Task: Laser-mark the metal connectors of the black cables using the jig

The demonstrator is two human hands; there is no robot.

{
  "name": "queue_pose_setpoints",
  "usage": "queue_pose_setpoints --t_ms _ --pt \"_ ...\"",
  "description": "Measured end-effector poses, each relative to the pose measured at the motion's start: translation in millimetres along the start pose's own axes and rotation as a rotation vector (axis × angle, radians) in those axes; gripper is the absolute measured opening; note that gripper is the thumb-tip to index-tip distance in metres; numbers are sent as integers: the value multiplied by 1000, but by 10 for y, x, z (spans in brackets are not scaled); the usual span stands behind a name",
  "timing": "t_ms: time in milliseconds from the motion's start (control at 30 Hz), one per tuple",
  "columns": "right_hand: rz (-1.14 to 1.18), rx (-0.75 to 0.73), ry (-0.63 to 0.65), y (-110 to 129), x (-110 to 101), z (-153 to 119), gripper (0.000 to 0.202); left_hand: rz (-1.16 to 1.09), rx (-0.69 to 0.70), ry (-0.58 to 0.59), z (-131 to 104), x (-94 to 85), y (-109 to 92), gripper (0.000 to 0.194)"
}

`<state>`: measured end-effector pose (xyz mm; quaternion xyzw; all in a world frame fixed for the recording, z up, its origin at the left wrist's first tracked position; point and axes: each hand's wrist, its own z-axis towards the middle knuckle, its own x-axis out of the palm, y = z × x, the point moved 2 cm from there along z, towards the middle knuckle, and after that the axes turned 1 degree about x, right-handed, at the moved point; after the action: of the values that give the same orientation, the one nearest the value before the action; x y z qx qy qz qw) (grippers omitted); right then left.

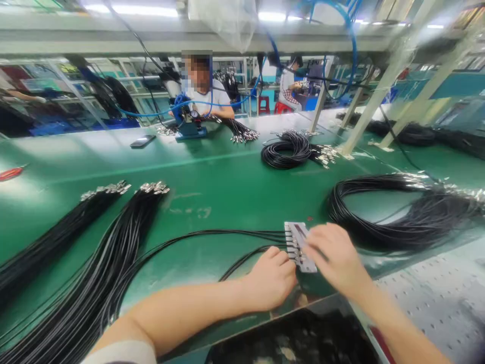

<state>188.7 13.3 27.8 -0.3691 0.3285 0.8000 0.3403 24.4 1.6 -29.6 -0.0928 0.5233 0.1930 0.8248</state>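
A slotted metal plate (306, 263) lies on the green table, with several black cables (227, 231) running into its left side. My left hand (273, 278) is closed at the plate's lower left edge, its fingers curled around cable ends that are mostly hidden. Over the plate's right side is my right hand (333, 255), its thumb and fingers brought together and blurred; what they hold, if anything, is too small to tell.
Cable bundles (129, 237) lie at the left, coiled cables (364, 217) at the right and farther back (286, 151). A dark tray (303, 333) sits at the front edge. Across the table (189, 177), a person sits behind a blue device (189, 124).
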Motion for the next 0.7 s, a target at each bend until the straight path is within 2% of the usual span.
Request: queue_pose_setpoints --t_ms 67,133,200,300,400,467,533,600,700 --pt "66 94 -60 -120 -33 328 19 -20 -8 12 10 2 8 16" --pt "139 204 -91 -291 64 639 17 -36 -13 24 22 -2 19 17" --pt "139 343 -57 -479 276 862 20 -45 -15 30 26 -11 32 18" --pt "89 471 26 -699 660 986 37 -54 -13 20 17 -25 51 18" --pt "64 495 86 -805 934 923 36 -71 -4 15 0 -23 56 17" --pt "65 485 125 -822 991 819 31 -84 -5 23 -4 -20 49 17" --pt "81 464 154 -809 935 679 31 -105 -16 42 7 -35 49 18" --pt "115 431 187 -771 792 506 35 -151 -46 60 38 -85 86 17" --pt "199 336 329 -680 537 218 54 -222 -188 100 97 -218 288 18"
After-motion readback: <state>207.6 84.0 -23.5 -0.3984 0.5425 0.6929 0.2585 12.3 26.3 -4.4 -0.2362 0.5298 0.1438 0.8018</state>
